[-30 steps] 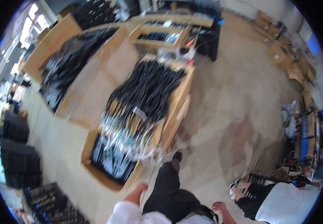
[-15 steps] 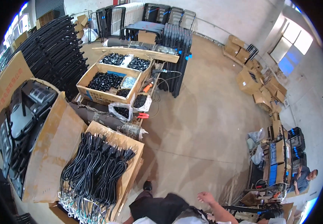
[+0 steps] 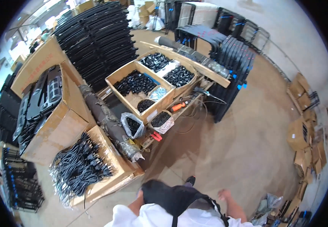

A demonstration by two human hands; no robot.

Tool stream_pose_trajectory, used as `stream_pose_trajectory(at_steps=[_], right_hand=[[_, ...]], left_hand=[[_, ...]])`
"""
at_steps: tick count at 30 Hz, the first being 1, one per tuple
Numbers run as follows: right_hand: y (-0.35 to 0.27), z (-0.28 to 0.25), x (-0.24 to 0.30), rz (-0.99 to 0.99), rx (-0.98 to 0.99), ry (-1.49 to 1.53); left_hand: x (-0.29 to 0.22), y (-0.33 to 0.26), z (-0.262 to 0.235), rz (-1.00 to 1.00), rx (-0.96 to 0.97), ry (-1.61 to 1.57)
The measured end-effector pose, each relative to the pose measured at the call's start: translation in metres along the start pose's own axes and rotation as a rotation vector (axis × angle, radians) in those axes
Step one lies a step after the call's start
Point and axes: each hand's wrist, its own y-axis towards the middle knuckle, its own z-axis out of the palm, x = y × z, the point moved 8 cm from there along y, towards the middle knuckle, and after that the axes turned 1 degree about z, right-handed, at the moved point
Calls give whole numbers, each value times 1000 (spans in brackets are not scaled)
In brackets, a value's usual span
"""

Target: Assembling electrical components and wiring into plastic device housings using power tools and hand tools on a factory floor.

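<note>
My left hand (image 3: 139, 195) is low at my left side, against the black apron (image 3: 158, 193), its fingers mostly hidden. On the other side, my right hand (image 3: 224, 195) is held out over the floor, apart from any object. Motion smears its fingers, and nothing shows in it. Nearest on the left lies a bundle of black power cords (image 3: 82, 162) on a cardboard-covered stack (image 3: 124, 172). Beyond it stands a bench with a cardboard box (image 3: 131, 106) of small black parts, an orange-handled tool (image 3: 178, 106) and red-handled pliers (image 3: 156, 136).
A tall carton (image 3: 71, 117) of grey-black plastic parts stands at the left. Behind rises a stack of black frames (image 3: 96, 41). A wrapped roll (image 3: 107, 121) lies beside the bench. Black metal frames (image 3: 228, 56) lean beyond it. Cartons (image 3: 298, 132) line the right wall.
My view has turned and moved toward the bench, so the cords and boxes sit differently. My left hand has come into view. The person at the far right is out of sight.
</note>
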Motion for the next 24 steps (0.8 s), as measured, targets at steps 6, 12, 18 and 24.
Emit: stream_pose_trajectory(at_steps=[6, 12, 18, 24], right_hand=[[101, -220, 199, -88, -466, 227], [173, -278, 350, -123, -281, 489], [213, -463, 503, -285, -554, 335], [244, -645, 660, -525, -932, 397]], left_hand=[[-15, 56, 15, -238, -152, -26], [-43, 193, -5, -152, -40, 163], [-201, 321, -97, -38, -39, 129], [-382, 365, -187, 101, -357, -257]])
